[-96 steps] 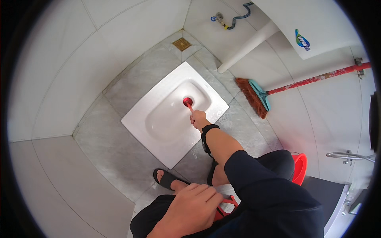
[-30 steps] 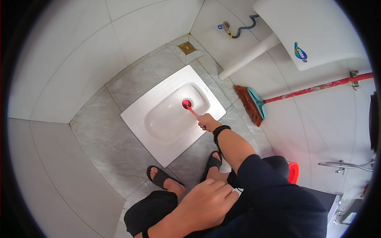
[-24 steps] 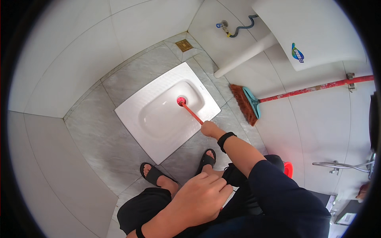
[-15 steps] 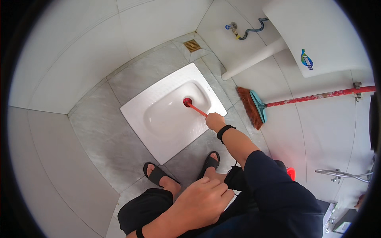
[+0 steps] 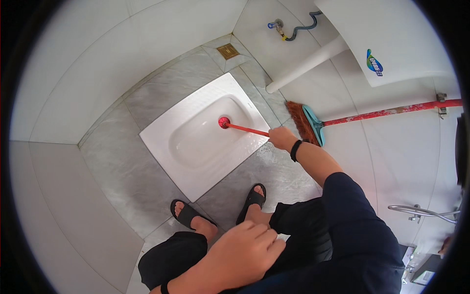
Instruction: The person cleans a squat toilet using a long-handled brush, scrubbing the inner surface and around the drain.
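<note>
My right hand [image 5: 282,138], a dark band at its wrist, is wrapped round the end of the thin orange-red handle of a plunger [image 5: 247,129]. The plunger's red round head sits at the drain hole of a white squat toilet [image 5: 196,183] set in the floor. The handle slants from the hole over the pan's right edge. My left hand [image 5: 245,255] hangs near my knees at the bottom, back upward, its fingers curled in. Its palm is hidden, so I cannot tell whether anything is in it.
A broom [image 5: 307,125] with brown bristles and a red pole stands against the right wall. Above are a white cistern [image 5: 391,34], a white pipe [image 5: 313,61] and a valve [image 5: 277,27]. A floor drain [image 5: 227,51] lies in the far corner. My sandalled feet [image 5: 188,214] are before the pan.
My right hand has moved to the right with the handle's end, so the handle lies flatter in view. The plunger's head stays at the hole. My left hand remains curled.
</note>
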A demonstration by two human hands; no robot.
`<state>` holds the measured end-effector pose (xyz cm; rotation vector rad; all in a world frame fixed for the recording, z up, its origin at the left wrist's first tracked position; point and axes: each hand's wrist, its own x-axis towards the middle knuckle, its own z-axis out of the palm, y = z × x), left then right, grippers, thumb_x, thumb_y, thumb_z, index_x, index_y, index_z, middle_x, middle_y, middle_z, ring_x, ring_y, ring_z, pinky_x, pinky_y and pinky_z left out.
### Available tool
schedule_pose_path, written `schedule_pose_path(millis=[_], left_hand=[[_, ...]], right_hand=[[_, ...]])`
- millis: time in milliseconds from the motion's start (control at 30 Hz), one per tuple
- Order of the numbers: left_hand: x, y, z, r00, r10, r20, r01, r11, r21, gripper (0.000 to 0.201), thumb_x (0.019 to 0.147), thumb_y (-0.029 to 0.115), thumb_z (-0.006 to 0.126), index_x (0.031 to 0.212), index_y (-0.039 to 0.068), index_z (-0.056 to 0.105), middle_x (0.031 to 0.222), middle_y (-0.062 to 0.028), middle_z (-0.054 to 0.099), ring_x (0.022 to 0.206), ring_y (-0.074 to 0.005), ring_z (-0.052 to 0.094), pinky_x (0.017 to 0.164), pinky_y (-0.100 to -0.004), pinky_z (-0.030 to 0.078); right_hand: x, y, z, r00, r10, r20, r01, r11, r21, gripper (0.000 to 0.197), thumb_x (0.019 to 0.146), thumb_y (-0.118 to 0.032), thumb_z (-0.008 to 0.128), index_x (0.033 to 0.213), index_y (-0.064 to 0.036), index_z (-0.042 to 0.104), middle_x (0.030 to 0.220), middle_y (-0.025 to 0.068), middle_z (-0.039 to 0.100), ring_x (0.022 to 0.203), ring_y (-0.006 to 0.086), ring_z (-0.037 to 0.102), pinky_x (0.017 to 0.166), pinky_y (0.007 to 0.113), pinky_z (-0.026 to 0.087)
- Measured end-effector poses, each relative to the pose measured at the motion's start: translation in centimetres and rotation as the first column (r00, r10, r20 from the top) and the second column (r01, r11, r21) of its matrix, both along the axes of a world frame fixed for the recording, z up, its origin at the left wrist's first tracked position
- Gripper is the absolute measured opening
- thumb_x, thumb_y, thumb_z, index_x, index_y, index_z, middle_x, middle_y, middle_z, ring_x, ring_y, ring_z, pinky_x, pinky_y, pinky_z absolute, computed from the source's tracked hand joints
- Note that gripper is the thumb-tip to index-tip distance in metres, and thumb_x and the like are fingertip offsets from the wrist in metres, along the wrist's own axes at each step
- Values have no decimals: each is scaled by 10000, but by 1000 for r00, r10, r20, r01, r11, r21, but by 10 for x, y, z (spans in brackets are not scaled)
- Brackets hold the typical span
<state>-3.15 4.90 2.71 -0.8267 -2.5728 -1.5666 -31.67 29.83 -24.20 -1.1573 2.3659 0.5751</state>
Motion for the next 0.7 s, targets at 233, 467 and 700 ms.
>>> schedule_pose_path(millis=[233, 467, 700], left_hand=[[-6, 7, 0, 998, -59, 22, 61, 994, -90, 54, 781, 115, 594, 790, 71, 563, 748, -38, 550, 754, -171, 597, 687, -284, 456], [-10, 11, 3, 997, -71, 29, 74, 992, -105, 63, 786, 112, 598, 813, 60, 577, 777, -34, 562, 797, -160, 608, 729, -271, 468], [-5, 3, 3, 999, -33, 23, 35, 994, -103, 70, 774, 109, 603, 815, 60, 575, 786, -32, 564, 800, -160, 604, 733, -268, 466]], right_hand=[[-32, -56, -41, 991, 66, -120, -68, 998, -12, 191, 844, -139, 554, 811, -71, 730, 823, 100, 715, 778, 266, 701, 651, 386, 555], [-35, -36, -21, 991, 119, -66, -119, 993, 6, 208, 849, -148, 540, 821, -59, 726, 783, 137, 699, 762, 309, 692, 665, 423, 555], [-72, -68, 33, 937, 350, -6, -350, 937, 14, 180, 823, -169, 572, 772, -78, 719, 768, 132, 694, 755, 315, 683, 667, 437, 534]])
